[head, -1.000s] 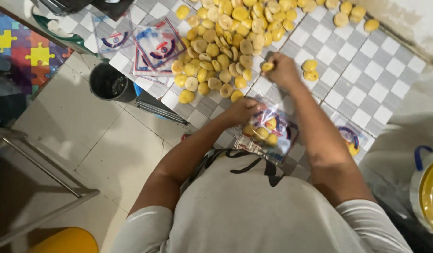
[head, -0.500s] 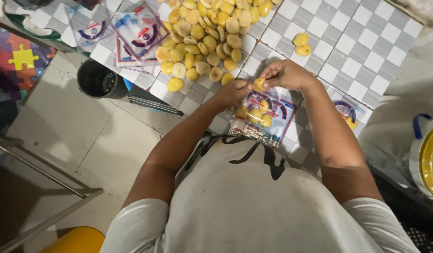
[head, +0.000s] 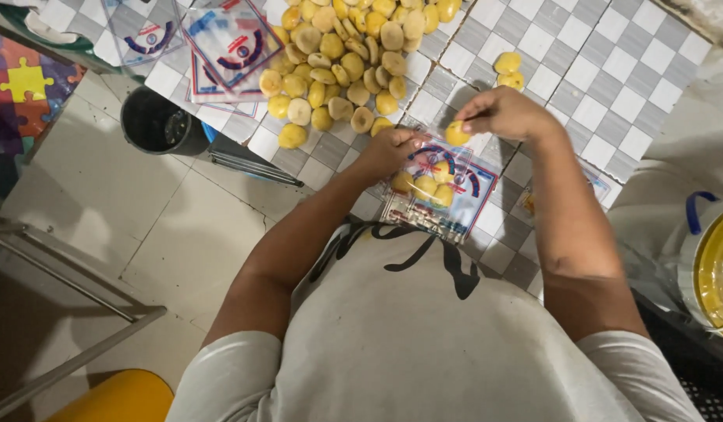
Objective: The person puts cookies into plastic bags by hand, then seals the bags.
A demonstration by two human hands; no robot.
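Our left hand (head: 389, 150) grips the plastic bag (head: 440, 191) by its mouth to keep it open on the desk (head: 612, 86); our right hand (head: 506, 116) pinches a yellow piece (head: 457, 133) just above that bag, beside the pile (head: 354, 62).

The heap of yellow pieces (head: 352, 62) is running off the top edge. The left hand (head: 393, 150) is covering the mouth of the clear plastic bag (head: 440, 191), whose near end is disappearing behind the shirt (head: 424, 328). The yellow-lidded bucket (head: 709, 266) is being cut by the right edge. What seems another bag (head: 592, 187) is lying mostly hidden behind the right forearm (head: 569, 227).
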